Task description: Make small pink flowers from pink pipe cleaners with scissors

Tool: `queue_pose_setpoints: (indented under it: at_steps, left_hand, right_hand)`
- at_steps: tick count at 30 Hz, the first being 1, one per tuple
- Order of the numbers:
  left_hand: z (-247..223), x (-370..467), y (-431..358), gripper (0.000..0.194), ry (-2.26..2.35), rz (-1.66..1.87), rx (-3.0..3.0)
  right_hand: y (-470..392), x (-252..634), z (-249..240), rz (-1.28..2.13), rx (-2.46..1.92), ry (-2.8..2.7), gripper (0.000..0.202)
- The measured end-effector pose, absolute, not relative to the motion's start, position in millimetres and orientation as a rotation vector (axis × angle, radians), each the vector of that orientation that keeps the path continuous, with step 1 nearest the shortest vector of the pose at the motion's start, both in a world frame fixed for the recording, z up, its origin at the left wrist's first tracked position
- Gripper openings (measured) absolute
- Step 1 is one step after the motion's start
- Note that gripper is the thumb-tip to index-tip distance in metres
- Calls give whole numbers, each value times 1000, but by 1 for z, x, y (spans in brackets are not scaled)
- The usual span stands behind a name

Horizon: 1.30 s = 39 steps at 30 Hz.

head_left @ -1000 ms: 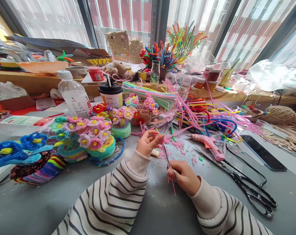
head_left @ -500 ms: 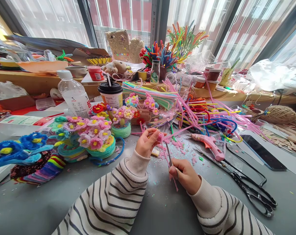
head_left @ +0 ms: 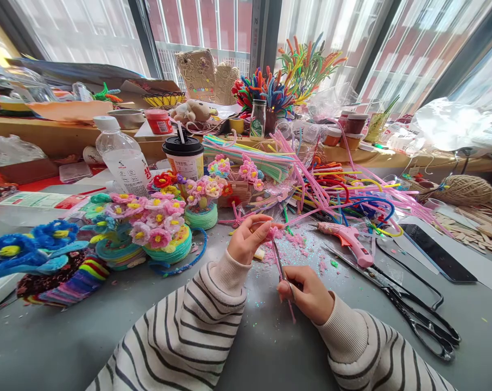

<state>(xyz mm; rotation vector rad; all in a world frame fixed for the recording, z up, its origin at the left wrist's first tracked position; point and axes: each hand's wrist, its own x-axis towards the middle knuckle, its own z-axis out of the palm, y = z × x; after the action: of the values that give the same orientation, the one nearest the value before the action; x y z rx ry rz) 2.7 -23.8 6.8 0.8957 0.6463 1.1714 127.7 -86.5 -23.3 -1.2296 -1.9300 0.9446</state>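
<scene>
My left hand (head_left: pixel 250 239) is closed, its thumb and fingers pinching a fuzzy pink pipe cleaner piece (head_left: pixel 273 232), which the fingers partly hide. A thin pink stem (head_left: pixel 291 310) hangs down from it past my other hand. My right hand (head_left: pixel 307 293) is closed around small metal scissors (head_left: pixel 279 259). Their narrow blades point up and reach the pink fuzz just under the left fingertips; the handles are hidden in the palm. Pink fluff (head_left: pixel 297 240) and glitter lie on the grey table (head_left: pixel 254 347) behind and below the hands.
To the right lie a pink glue gun (head_left: pixel 354 244), large black scissors (head_left: pixel 417 315) and a phone (head_left: pixel 437 252). Pipe cleaner flower pots (head_left: pixel 170 250), a bottle (head_left: pixel 126 163) and a lidded cup (head_left: pixel 184 157) stand left. Loose pink pipe cleaners (head_left: pixel 311 179) pile up behind.
My left hand has shifted slightly right and down with the pink piece. The scissors' blades now lie closer along the stem, tilted a little more to the left.
</scene>
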Motion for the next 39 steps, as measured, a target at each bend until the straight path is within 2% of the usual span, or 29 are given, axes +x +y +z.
queue_pose_setpoints:
  at_steps: [7, 12, 20, 31, 39]
  left_hand:
    - [6, 3, -23, 31, 662, 1181, 889]
    - [6, 2, -22, 30, 687, 1206, 874]
    - [7, 1, -22, 30, 670, 1258, 810]
    - [9, 0, -23, 27, 654, 1265, 792]
    - [8, 2, -23, 28, 587, 1153, 853]
  right_hand:
    - [-86, 127, -26, 815, -1235, -1940, 43]
    - [-87, 126, -26, 847, -1225, -1867, 38]
    - [-85, 128, -23, 904, -1301, -1755, 44]
    - [-80, 131, -22, 1334, -1109, -1513, 27]
    - [-78, 134, -31, 1540, -1072, -1276, 37]
